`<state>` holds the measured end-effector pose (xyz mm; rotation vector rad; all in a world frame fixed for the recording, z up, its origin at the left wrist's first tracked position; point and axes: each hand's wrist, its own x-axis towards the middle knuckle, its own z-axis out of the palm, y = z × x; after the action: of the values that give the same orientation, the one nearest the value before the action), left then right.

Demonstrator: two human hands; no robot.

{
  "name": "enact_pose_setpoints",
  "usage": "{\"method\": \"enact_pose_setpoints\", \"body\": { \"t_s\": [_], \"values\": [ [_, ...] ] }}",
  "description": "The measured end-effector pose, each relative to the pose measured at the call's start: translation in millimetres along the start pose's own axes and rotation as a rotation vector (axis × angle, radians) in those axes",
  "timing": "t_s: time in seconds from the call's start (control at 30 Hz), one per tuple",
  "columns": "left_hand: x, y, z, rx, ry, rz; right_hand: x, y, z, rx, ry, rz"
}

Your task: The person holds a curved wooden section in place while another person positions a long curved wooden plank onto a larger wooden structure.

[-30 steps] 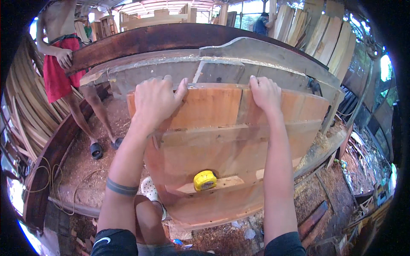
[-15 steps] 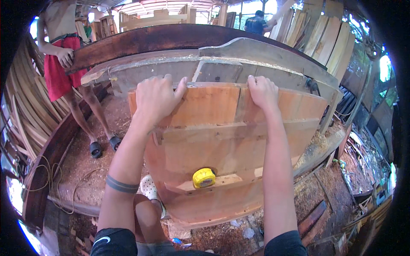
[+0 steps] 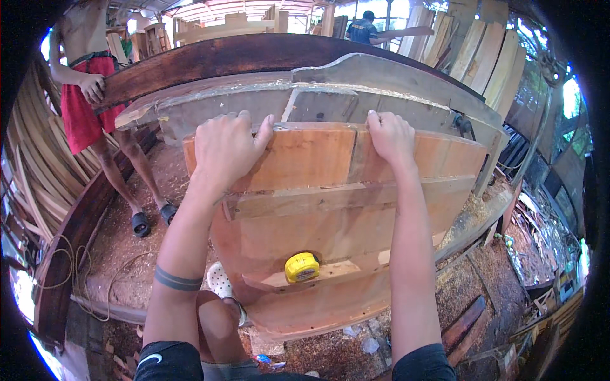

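A large reddish-brown wooden panel with battens across it tilts up in front of me. Toward the left of its far upper edge, my left hand is closed over the wood, thumb pointing up. My right hand grips the same edge right of the middle. The fingertips of both hands are hidden behind the panel. On the panel's lower batten rests a yellow tape measure, touched by neither hand. Just beyond the edge stands a grey wooden workbench with sawdust along it.
A dark board spans the far side; a person in red shorts has a hand on its left end. Another person carries a plank further back. Timber leans at right; a cord lies at left among wood shavings.
The panel's left edge has shifted slightly left along with my left hand. The person at the back has moved left, and the plank there has come down nearly level.
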<state>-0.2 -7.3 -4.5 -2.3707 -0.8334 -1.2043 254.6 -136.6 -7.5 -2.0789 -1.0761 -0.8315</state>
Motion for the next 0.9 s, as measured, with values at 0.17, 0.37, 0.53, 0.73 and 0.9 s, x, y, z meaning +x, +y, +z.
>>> {"method": "enact_pose_setpoints", "body": {
  "t_s": [0.17,0.37,0.53,0.73,0.9],
  "values": [
    [0,-5,6,-0.027,0.046,0.015,1,0,6,0.007,0.022,-0.022],
    [1,-4,6,-0.005,0.066,0.019,2,2,6,0.017,0.007,-0.006],
    [0,-5,7,-0.011,0.043,-0.007,1,1,6,0.012,0.017,-0.028],
    [0,2,2,-0.034,0.046,-0.012,3,21,11,-0.132,0.058,-0.186],
    [-3,-9,2,-0.048,0.069,0.001,-2,-6,-3,0.012,-0.063,-0.038]
  ]
}}
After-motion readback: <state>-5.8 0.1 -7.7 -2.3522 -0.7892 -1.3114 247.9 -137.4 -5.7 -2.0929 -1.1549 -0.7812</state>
